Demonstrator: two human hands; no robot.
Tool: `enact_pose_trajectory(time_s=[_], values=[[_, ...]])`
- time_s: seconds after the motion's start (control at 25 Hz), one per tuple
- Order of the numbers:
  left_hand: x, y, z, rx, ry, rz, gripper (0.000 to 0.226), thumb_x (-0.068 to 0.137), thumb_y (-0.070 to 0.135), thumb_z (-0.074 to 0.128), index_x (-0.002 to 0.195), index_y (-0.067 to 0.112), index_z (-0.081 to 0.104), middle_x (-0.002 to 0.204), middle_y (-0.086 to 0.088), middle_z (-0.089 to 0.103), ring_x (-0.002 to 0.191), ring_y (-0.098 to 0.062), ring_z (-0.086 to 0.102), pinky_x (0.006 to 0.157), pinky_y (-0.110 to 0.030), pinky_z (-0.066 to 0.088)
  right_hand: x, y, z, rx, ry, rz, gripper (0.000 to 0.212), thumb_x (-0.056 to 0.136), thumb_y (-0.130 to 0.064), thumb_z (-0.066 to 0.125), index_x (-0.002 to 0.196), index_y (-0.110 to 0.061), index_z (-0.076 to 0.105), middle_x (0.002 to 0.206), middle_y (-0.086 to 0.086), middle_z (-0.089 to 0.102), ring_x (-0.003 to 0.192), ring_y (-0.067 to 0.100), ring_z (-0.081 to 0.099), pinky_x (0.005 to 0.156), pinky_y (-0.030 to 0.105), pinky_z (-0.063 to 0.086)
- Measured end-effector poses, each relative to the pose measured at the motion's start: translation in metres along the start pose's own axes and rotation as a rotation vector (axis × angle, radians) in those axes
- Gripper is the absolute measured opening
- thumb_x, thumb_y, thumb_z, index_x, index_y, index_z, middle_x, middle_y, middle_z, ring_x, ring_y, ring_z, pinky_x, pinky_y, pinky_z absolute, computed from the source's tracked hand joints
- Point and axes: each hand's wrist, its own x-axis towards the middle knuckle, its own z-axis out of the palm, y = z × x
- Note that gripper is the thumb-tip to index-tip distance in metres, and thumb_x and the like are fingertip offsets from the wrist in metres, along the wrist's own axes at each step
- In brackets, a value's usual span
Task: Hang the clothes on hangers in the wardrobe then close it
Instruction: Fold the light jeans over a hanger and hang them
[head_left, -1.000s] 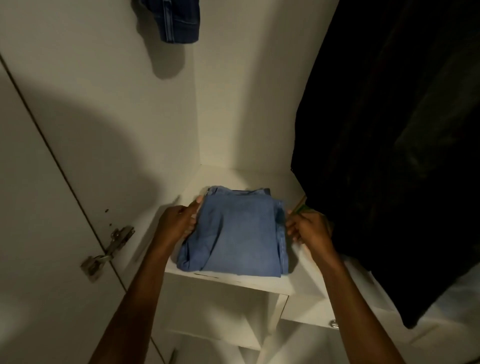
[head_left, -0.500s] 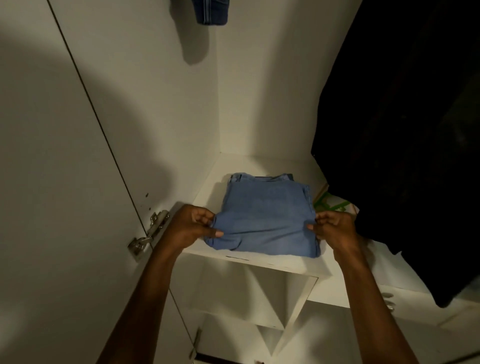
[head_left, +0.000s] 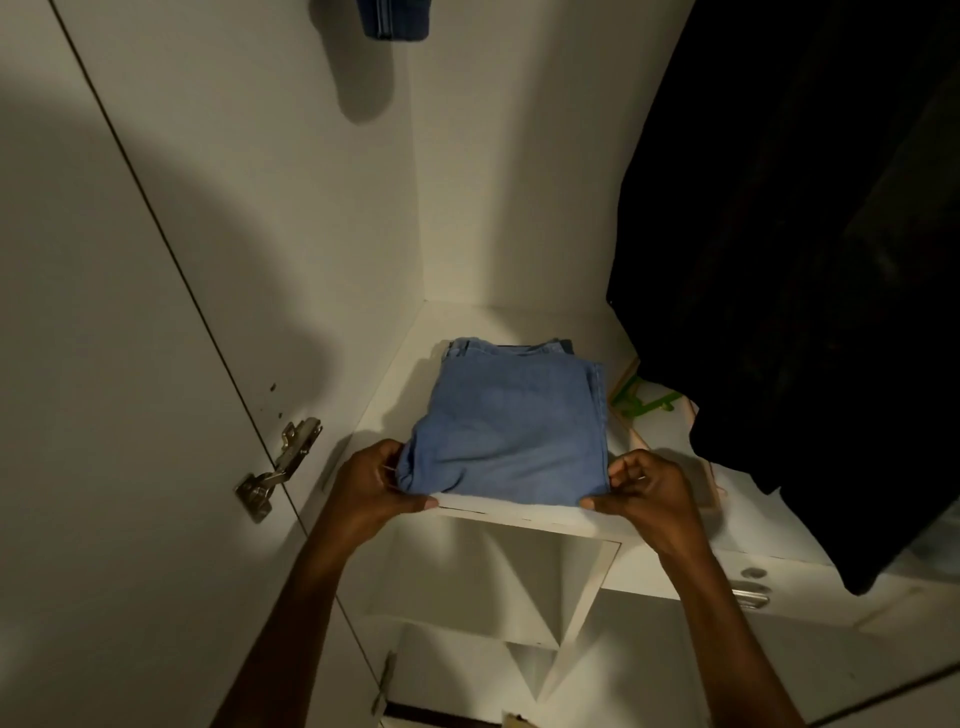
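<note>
A folded pair of light blue jeans (head_left: 506, 426) lies on a white wardrobe shelf (head_left: 519, 512), its near edge at the shelf's front. My left hand (head_left: 371, 486) pinches the jeans' near left corner. My right hand (head_left: 644, 488) pinches the near right corner, with the thumb along the shelf edge. A green hanger (head_left: 641, 400) lies on the shelf to the right of the jeans, partly hidden under a hanging black garment (head_left: 795, 260).
A dark blue garment (head_left: 395, 18) hangs at the top. The open wardrobe door (head_left: 104, 415) stands on the left with a metal hinge (head_left: 280, 462). Below the shelf are open compartments (head_left: 483, 582) and a drawer handle (head_left: 750, 592).
Both hands have slid from the sides of the jeans down to the near corners and now pinch them. The jeans have come slightly toward the shelf's front edge.
</note>
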Motion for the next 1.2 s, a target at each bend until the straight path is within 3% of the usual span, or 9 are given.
enact_pose_trajectory(time_s=[0.16,0.32,0.36,0.52,0.68,0.76,0.88,1.0,1.2], values=[[0.006,0.004,-0.001,0.058,0.115,0.118,0.028,0.05,0.031,0.085,0.067,0.023,0.065,0.06,0.012,0.064,0.057,0.0,0.054,0.056,-0.019,0.045,0.005,0.001,0.004,-0.304,0.023,-0.052,0.05,0.054,0.005,0.095,0.074,-0.019,0.055,0.077,0.002,0.066,0.072,0.023,0.066,0.065,0.03,0.056],[0.008,0.011,-0.007,0.067,0.093,0.151,0.046,0.056,-0.008,0.088,0.051,0.023,0.054,0.052,0.014,0.053,0.052,0.002,0.045,0.052,-0.014,0.038,0.018,0.005,-0.007,-0.196,0.007,-0.083,0.045,0.056,0.014,0.089,0.069,-0.016,0.058,0.071,0.007,0.066,0.065,0.023,0.063,0.062,0.028,0.055],[0.01,0.009,-0.007,0.061,0.113,0.131,0.052,0.057,-0.012,0.087,0.05,0.027,0.054,0.052,0.014,0.053,0.052,0.002,0.045,0.052,-0.014,0.038,0.02,0.007,-0.009,-0.17,-0.014,-0.084,0.043,0.057,0.016,0.087,0.07,-0.014,0.06,0.071,0.008,0.066,0.066,0.026,0.063,0.063,0.031,0.056],[0.011,-0.004,-0.01,-0.002,0.026,0.004,0.027,0.064,-0.005,0.077,0.069,0.022,0.073,0.067,0.008,0.069,0.067,-0.008,0.064,0.061,-0.019,0.05,0.018,0.008,-0.018,-0.168,-0.192,-0.048,0.039,0.063,0.022,0.08,0.078,-0.011,0.065,0.079,0.012,0.07,0.078,0.033,0.069,0.071,0.034,0.059],[0.011,0.019,0.018,-0.389,0.558,-0.02,0.039,0.086,-0.019,0.048,0.098,0.007,0.075,0.09,-0.007,0.076,0.084,-0.016,0.072,0.077,-0.023,0.059,0.058,0.0,-0.032,-0.328,0.057,-0.095,0.034,0.079,0.021,0.06,0.077,-0.012,0.066,0.087,0.013,0.07,0.089,0.035,0.069,0.082,0.034,0.055],[0.017,0.039,0.031,-0.483,0.674,0.028,0.037,0.089,-0.017,0.045,0.099,0.004,0.074,0.09,-0.007,0.075,0.083,-0.016,0.072,0.08,-0.025,0.06,0.09,-0.004,-0.036,-0.439,0.181,-0.083,0.024,0.082,0.018,0.061,0.096,0.001,0.071,0.108,0.021,0.07,0.107,0.039,0.066,0.09,0.032,0.049],[0.03,0.063,0.044,-0.329,0.641,0.14,0.029,0.094,-0.009,0.05,0.097,0.008,0.074,0.091,-0.003,0.074,0.087,-0.017,0.07,0.084,-0.029,0.058,0.128,-0.001,-0.041,-0.792,0.076,-0.056,0.048,0.088,0.0,0.072,0.134,-0.002,0.06,0.139,0.018,0.057,0.126,0.035,0.055,0.103,0.032,0.046],[0.038,0.084,0.062,-0.033,0.565,0.248,0.025,0.095,0.001,0.057,0.094,0.019,0.075,0.093,0.009,0.073,0.09,-0.01,0.069,0.086,-0.028,0.055,0.142,-0.001,-0.04,-1.146,-0.002,-0.171,0.036,0.094,-0.014,0.068,0.13,-0.011,0.064,0.133,0.009,0.062,0.122,0.028,0.058,0.097,0.033,0.05],[0.044,0.103,0.089,0.137,0.534,0.352,0.017,0.093,0.011,0.066,0.093,0.025,0.076,0.091,0.014,0.074,0.083,-0.003,0.067,0.077,-0.019,0.052,0.15,-0.008,-0.039,-1.245,0.081,-0.255,0.034,0.104,-0.015,0.053,0.137,-0.009,0.054,0.127,0.01,0.064,0.113,0.025,0.063,0.088,0.028,0.048]])
